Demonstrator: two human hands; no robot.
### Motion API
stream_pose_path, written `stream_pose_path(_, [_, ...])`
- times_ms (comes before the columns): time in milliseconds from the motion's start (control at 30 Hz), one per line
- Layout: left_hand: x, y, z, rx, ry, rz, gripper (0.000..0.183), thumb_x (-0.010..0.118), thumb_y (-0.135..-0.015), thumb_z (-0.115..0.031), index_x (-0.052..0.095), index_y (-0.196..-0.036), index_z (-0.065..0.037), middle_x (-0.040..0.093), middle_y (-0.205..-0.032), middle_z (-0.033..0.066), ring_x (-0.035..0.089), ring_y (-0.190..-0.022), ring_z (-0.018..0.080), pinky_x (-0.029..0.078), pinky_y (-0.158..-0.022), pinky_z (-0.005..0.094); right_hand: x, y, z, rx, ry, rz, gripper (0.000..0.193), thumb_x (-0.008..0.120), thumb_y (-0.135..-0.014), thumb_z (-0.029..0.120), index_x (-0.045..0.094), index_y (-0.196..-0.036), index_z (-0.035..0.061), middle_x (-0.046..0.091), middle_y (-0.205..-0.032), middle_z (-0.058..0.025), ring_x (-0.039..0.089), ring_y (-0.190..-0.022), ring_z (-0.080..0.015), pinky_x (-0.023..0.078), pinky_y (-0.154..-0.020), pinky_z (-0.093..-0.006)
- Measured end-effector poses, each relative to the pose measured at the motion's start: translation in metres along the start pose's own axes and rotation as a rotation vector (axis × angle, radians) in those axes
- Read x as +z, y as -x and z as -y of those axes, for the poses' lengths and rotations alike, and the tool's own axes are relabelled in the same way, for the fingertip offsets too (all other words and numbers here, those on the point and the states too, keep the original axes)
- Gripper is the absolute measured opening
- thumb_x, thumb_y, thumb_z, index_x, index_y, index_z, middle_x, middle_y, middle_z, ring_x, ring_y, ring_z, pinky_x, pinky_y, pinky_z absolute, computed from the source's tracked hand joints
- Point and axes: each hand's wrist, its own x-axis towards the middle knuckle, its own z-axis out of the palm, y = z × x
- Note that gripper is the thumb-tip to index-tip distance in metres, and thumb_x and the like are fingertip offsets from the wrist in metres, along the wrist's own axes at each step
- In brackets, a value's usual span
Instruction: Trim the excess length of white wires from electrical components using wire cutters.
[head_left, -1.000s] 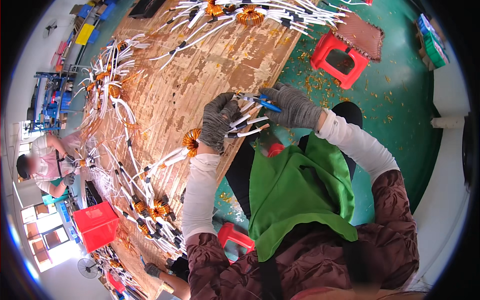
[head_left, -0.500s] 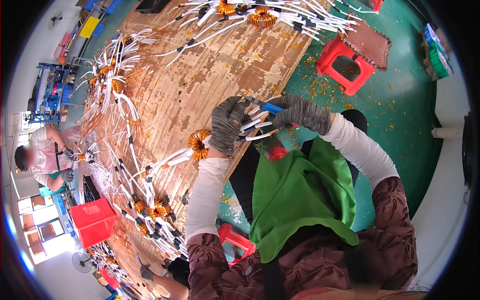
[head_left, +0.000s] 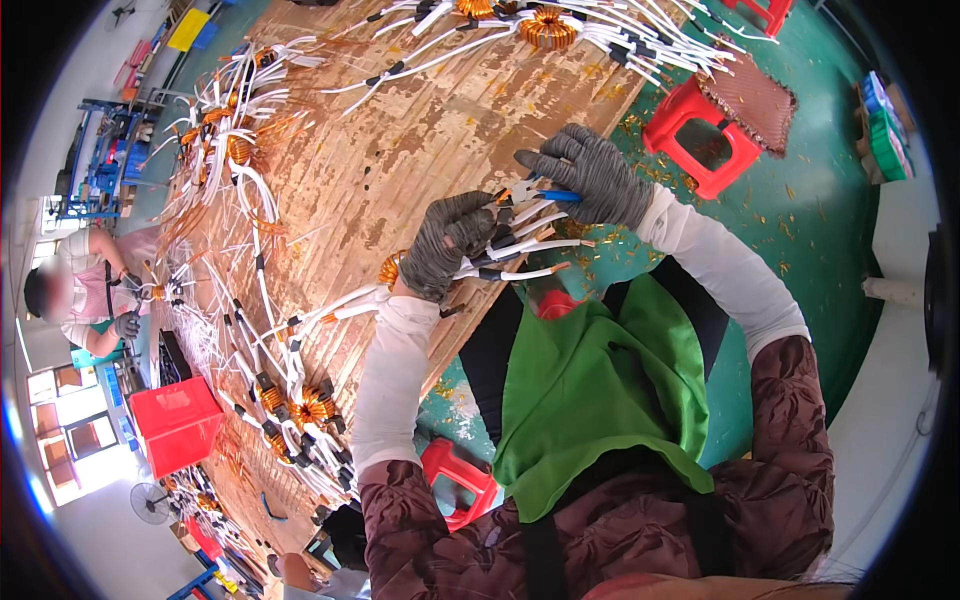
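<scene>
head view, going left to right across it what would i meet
Co-worker's dark cap → red box → copper-coloured coil just right of it → gloved left hand → gloved right hand → red stool with a brown cushion → green box by the wall

We look over a worn, patchy brown wooden counter (head_left: 430, 130) and glossy green floor (head_left: 800, 250); a red plastic stool (head_left: 735, 172) stands nearby, a white wall (head_left: 900, 345) at right, a bright rectangular paned window (head_left: 78, 432) at left.
</scene>
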Motion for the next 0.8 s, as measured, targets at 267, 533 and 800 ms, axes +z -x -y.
stream_pose_path(267, [0.031, -0.010, 0.033, 0.259, -0.528, -0.258, 0.026, 0.061, -0.085, -0.022, 0.061, -0.096, 0.002, 0.063, -0.069, 0.0116, 0.059, -0.061, 0.0143, 0.048, -0.059, 0.0289, -0.028, 0.036, 0.059, 0.974, -1.183, 0.381, 0.043, 0.063, -0.071, 0.011, 0.059, -0.114, 0.0087, 0.063, -0.085, -0.0121, 0.061, -0.082, -0.0206, 0.048, -0.075, -0.0316])
stream_pose_path(533, [0.037, -0.018, 0.043, 0.272, -0.795, -0.265, 0.037, 0.073, -0.070, -0.042, 0.068, -0.081, -0.006, 0.061, -0.059, 0.0086, 0.061, -0.055, 0.0221, 0.045, -0.053, 0.0326, -0.001, 0.071, 0.079, 0.996, -0.975, 0.110, 0.048, 0.067, -0.068, 0.014, 0.060, -0.115, 0.0102, 0.065, -0.088, -0.0099, 0.062, -0.076, -0.0169, 0.050, -0.071, -0.0306])
stream_pose_path(800, [0.040, -0.012, 0.039, 0.241, -0.851, -0.183, 0.038, 0.078, -0.069, -0.037, 0.067, -0.076, -0.002, 0.057, -0.055, 0.0054, 0.048, -0.049, 0.0097, 0.040, -0.047, 0.0276, 0.009, 0.084, 0.107, 1.043, -1.050, -0.050, 0.052, 0.069, -0.064, 0.011, 0.058, -0.115, 0.0043, 0.062, -0.085, -0.0069, 0.060, -0.077, -0.0140, 0.049, -0.073, -0.0290])
